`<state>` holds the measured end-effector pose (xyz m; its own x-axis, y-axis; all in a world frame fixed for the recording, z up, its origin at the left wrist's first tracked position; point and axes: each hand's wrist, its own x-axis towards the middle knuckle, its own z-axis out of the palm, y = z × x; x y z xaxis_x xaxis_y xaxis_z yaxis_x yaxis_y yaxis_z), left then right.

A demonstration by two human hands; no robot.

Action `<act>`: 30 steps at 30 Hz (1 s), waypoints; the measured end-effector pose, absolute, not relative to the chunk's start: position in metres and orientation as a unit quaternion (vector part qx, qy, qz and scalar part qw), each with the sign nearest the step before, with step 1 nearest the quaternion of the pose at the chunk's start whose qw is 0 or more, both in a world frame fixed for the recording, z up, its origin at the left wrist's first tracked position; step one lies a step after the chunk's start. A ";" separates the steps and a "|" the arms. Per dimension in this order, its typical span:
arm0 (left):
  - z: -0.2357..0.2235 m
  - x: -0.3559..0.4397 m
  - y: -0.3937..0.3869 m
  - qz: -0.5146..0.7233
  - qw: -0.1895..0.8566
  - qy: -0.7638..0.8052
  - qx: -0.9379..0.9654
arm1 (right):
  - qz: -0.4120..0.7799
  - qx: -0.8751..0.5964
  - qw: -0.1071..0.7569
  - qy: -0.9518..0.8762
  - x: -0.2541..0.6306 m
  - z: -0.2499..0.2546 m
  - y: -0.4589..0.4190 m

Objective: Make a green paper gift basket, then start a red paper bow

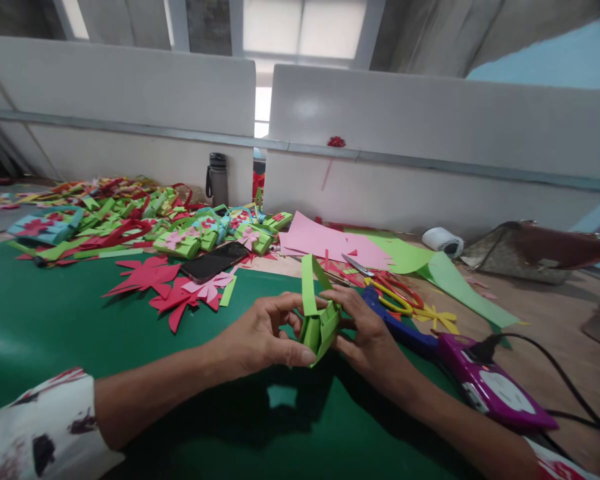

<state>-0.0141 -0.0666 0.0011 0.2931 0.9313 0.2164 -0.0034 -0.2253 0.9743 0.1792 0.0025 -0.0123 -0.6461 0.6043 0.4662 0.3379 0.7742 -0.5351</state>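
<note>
Between my two hands, above the green mat [190, 433], is a small green paper basket [321, 330] with a strip handle arching over its top. My left hand [267, 333] grips its left side, thumb low on the front and fingers bent behind. Around the right side of the basket curl the fingers of my right hand [363, 337], partly hidden behind the folded paper. Red paper flowers [143, 279] and a pink paper flower [210, 288] lie on the mat beyond my left hand. A blue glue gun [400, 327] rests just beyond my right hand.
Finished paper baskets [180, 241] heap up at the back left, beside a black phone [215, 261] and a grey bottle [219, 180]. Scissors [395, 293], pink paper sheets [330, 243] and a purple power strip [495, 383] with cables lie rightward. A handbag [535, 250] stands far right.
</note>
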 end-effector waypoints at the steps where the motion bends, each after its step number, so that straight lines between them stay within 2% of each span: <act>1: 0.001 -0.014 -0.066 0.467 0.501 0.368 0.629 | 0.207 -0.265 0.326 -0.884 0.179 -0.012 0.002; 14: -0.002 -0.014 -0.061 0.483 0.595 0.354 0.536 | 0.200 -0.259 0.317 -0.890 0.178 -0.017 0.005; 30: -0.003 -0.007 -0.058 0.531 0.558 0.407 0.491 | 0.200 -0.264 0.320 -0.888 0.177 -0.017 0.004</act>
<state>-0.0074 -0.0583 -0.0026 0.1053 0.9922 0.0673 -0.1921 -0.0461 0.9803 0.1770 0.0045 -0.0168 -0.6555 0.5968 0.4627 0.3413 0.7807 -0.5235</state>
